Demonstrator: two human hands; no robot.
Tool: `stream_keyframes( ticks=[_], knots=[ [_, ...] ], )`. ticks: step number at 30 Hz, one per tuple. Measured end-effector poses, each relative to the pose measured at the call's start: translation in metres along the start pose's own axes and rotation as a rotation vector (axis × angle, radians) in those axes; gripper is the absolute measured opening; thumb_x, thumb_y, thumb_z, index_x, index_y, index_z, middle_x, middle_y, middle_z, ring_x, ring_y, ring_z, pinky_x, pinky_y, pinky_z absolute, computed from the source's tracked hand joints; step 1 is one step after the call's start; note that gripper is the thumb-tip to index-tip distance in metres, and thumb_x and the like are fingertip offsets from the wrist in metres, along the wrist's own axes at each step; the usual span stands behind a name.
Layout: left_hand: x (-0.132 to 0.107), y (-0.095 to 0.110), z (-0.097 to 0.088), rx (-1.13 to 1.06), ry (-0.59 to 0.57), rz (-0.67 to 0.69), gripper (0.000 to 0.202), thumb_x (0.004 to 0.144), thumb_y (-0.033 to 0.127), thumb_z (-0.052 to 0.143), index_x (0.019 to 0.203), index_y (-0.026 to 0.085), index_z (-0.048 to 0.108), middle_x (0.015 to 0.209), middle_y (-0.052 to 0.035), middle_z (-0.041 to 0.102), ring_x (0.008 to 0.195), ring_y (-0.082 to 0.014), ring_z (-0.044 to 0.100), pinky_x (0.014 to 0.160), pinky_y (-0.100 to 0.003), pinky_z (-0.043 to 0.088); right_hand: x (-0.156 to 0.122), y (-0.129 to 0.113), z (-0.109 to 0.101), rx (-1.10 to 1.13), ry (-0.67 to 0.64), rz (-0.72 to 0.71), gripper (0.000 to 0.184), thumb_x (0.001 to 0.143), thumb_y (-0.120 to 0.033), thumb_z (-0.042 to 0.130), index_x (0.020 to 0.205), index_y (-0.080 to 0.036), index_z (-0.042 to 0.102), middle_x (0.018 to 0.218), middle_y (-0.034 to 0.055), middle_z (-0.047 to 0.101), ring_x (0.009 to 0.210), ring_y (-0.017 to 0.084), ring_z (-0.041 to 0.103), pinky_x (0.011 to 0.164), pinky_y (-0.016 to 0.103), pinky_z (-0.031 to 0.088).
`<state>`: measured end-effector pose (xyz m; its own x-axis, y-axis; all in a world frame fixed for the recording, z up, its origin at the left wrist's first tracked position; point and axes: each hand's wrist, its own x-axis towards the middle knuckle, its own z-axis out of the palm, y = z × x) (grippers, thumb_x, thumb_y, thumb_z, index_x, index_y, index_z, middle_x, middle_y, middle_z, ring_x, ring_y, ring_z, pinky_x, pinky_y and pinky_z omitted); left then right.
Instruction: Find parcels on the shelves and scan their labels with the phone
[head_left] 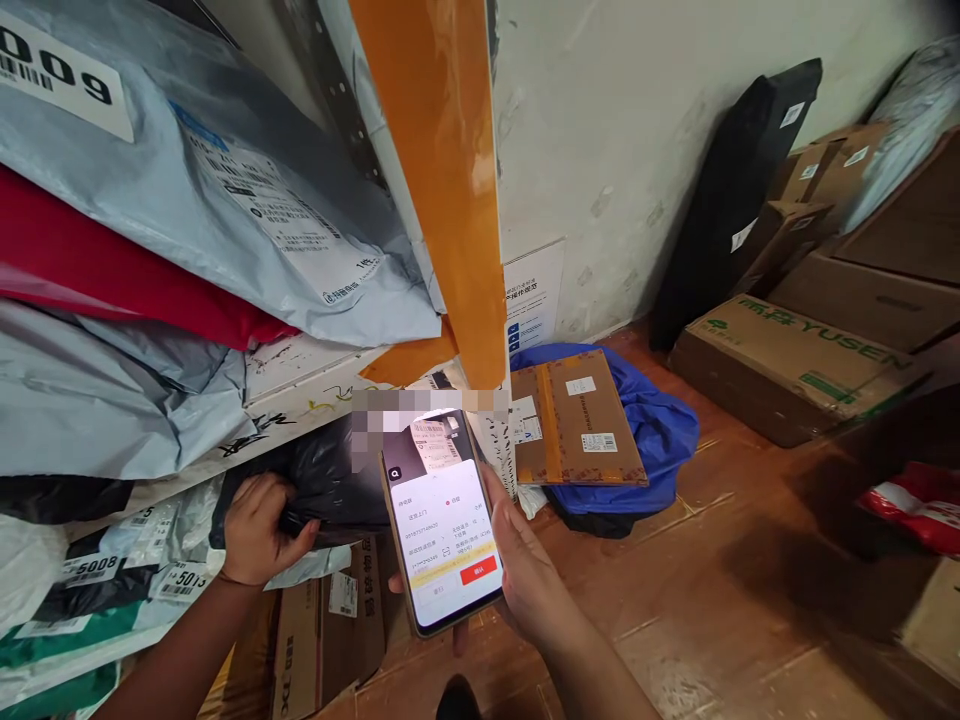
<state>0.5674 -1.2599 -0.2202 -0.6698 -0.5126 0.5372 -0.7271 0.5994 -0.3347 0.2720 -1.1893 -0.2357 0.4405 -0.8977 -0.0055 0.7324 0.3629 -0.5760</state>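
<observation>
From the head camera, looking down, my left hand is closed on a crumpled black parcel bag that sits on the lower level of the shelf, fingers clamped over its near edge. My right hand grips a phone by its right edge, screen up and lit, just beside the black bag and in front of the orange shelf post. Above, grey mailers and a red bag bulge over the shelf lip; below my left wrist lie numbered bags and upright cartons. To the right, a flat cardboard box rests on a blue bag on the wooden floor, with a larger printed carton near the wall. I judge my one-sided hold on the phone to be the weak spot: it could tip out and drop to the floor. The black bag is slack and glossy, so it could slide through my fingers, and tugging it might drag the overhanging mailers down with it.
</observation>
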Motion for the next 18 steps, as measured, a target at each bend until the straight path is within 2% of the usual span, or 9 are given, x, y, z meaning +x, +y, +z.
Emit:
stream_keyframes(
  ticks=[2, 6, 9, 12, 14, 18],
  knots=[
    [-0.0002, 0.0000, 0.0001, 0.002, 0.000, 0.001, 0.020, 0.081, 0.039, 0.043, 0.072, 0.021, 0.040, 0.064, -0.0045, 0.044, 0.060, -0.0222, 0.046, 0.055, -0.033, 0.039, -0.0007, 0.0012, 0.0000, 0.024, 0.008, 0.012, 0.075, 0.077, -0.067, 0.052, 0.136, -0.032, 0.023, 0.131, 0.0140, 0.053, 0.086, 0.031, 0.070, 0.050, 0.034, 0.055],
    [-0.0003, 0.0002, 0.0005, 0.018, 0.006, 0.007, 0.020, 0.082, 0.038, 0.042, 0.072, 0.021, 0.040, 0.065, -0.0051, 0.044, 0.061, -0.0227, 0.047, 0.056, -0.034, 0.040, -0.0020, 0.0007, 0.0007, 0.068, 0.039, -0.043, 0.070, 0.076, -0.062, 0.059, 0.133, -0.031, 0.030, 0.135, 0.0106, 0.050, 0.107, 0.032, 0.061, 0.074, 0.046, 0.057],
    [-0.0002, 0.0002, 0.0009, 0.021, 0.004, 0.006, 0.020, 0.082, 0.038, 0.042, 0.072, 0.021, 0.040, 0.065, -0.0051, 0.044, 0.061, -0.0227, 0.047, 0.055, -0.034, 0.040, -0.0038, -0.0015, 0.0009, 0.060, -0.001, -0.029, 0.067, 0.077, -0.059, 0.060, 0.131, -0.032, 0.031, 0.131, 0.0101, 0.053, 0.101, 0.029, 0.065, 0.072, 0.043, 0.057],
    [-0.0001, -0.0001, 0.0012, 0.029, 0.013, 0.014, 0.021, 0.082, 0.039, 0.042, 0.073, 0.020, 0.041, 0.065, -0.0056, 0.044, 0.062, -0.0231, 0.047, 0.055, -0.034, 0.040, -0.0068, -0.0022, 0.0010, 0.052, -0.043, -0.009, 0.078, 0.070, -0.034, 0.077, 0.131, -0.034, 0.028, 0.127, 0.0080, 0.057, 0.097, 0.027, 0.068, 0.080, 0.043, 0.054],
    [0.0000, -0.0002, 0.0011, 0.030, 0.026, 0.025, 0.020, 0.081, 0.038, 0.043, 0.073, 0.020, 0.042, 0.065, -0.0058, 0.045, 0.062, -0.0233, 0.047, 0.055, -0.034, 0.041, -0.0088, -0.0008, 0.0014, 0.013, -0.028, 0.008, 0.087, 0.066, -0.018, 0.078, 0.132, -0.035, 0.024, 0.125, 0.0080, 0.059, 0.095, 0.027, 0.069, 0.083, 0.043, 0.053],
    [-0.0004, 0.0000, 0.0014, 0.025, 0.024, 0.016, 0.019, 0.080, 0.037, 0.044, 0.073, 0.020, 0.042, 0.065, -0.0057, 0.045, 0.061, -0.0232, 0.047, 0.055, -0.035, 0.041, -0.0099, 0.0030, 0.0040, 0.001, -0.016, -0.005, 0.082, 0.071, -0.009, 0.070, 0.132, -0.035, 0.023, 0.123, 0.0064, 0.060, 0.090, 0.024, 0.071, 0.079, 0.036, 0.054]
  ],
)
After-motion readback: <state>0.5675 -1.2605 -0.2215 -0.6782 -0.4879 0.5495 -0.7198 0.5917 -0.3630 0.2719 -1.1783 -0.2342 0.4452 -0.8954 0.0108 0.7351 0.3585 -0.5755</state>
